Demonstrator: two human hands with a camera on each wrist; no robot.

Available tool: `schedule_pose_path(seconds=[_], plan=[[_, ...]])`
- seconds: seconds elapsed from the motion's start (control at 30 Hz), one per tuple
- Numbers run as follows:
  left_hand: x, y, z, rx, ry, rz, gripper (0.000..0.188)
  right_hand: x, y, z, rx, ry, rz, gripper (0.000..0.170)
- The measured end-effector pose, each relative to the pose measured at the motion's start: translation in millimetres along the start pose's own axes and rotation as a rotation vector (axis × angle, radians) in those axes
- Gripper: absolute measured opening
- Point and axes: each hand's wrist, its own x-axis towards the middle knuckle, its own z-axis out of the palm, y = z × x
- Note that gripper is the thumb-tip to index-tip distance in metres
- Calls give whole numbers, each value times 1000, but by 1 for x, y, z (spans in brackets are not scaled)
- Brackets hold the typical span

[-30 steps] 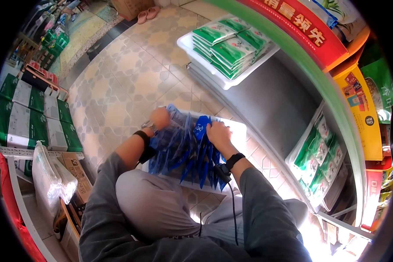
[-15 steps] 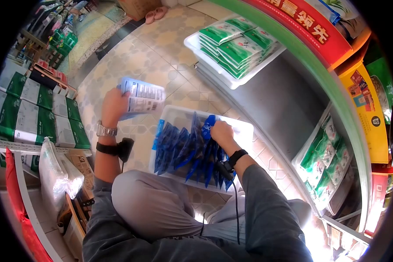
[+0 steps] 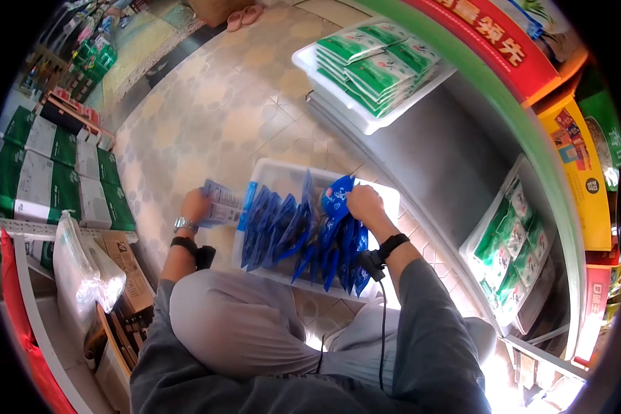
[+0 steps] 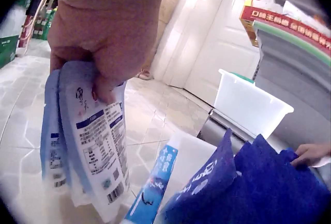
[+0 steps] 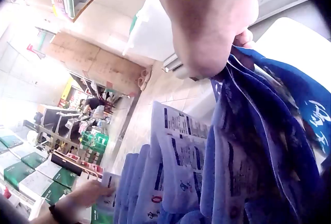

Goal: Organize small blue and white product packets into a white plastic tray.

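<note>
While gripping printed plastic pouches (image 3: 225,205) in left hand (image 3: 196,205), left of centre, and pinching blue pouches (image 3: 337,196) in right hand (image 3: 367,205), mid-frame, best support top edges evenly.

Got packets (image 3: 283,228) in a tub (image 3: 272,176) on the floor (image 3: 186,124), right before the knees (image 3: 234,310).
Also got packets in the left fingers (image 4: 106,92), just off the tub's left end, plus some in the right fingers (image 3: 355,200) at its right half; add a second tub (image 3: 372,124) on a shelf (image 3: 421,148) ahead-right, boxes (image 3: 45,165) stacked left, slippers (image 3: 245,18) way ahead.
</note>
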Motion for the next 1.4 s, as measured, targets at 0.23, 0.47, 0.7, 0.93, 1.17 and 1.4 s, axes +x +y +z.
schedule_pose_path(seconds=[0.23,0.47,0.7,0.93,1.17,1.4], plan=[[-15,5,19,-66,-2,4,39,-1,-4,-8,4,-41,57,45],[-23,8,23,-128,12,-60,38,-1,-2,-8,19,-17,41,46],[-26,4,36,-153,27,-105,38,-9,0,-55,44,53,-73,45],[-34,25,26,-150,231,-29,40,-20,20,-132,-147,291,-469,38],[-38,24,28,-245,356,60,39,-37,21,-212,531,369,33,31],[-34,18,33,-254,392,151,40,-18,73,-203,370,513,137,38]])
